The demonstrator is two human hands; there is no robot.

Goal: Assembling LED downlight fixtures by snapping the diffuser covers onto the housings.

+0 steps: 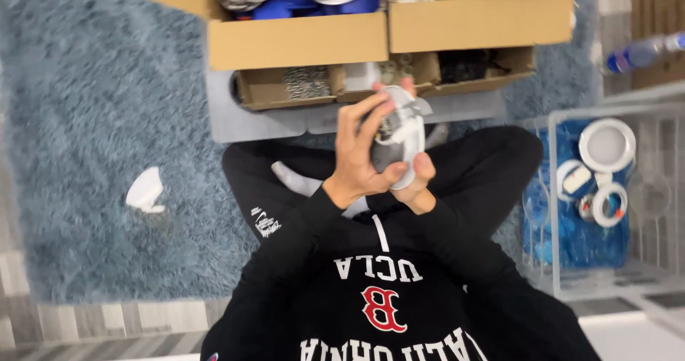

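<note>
left hand (360,154): fingers wrapped over the near side of the round white fitting (399,136), gripping it.
right hand (416,179): cupped under and behind it, mostly hidden.
fitting: held upright before the chest, long axis vertical, between both palms.
ahead: small cardboard trays (285,90), just beyond.
right side: clear bin (571,211) of white rings, near.
left side: blue rug (93,154).

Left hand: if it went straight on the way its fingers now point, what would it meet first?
The left hand grips a white and grey part, fingers pointing away from the body. Beyond them, first in line looks to be the low cardboard tray, then the bigger box. Depth is unclear.
</note>
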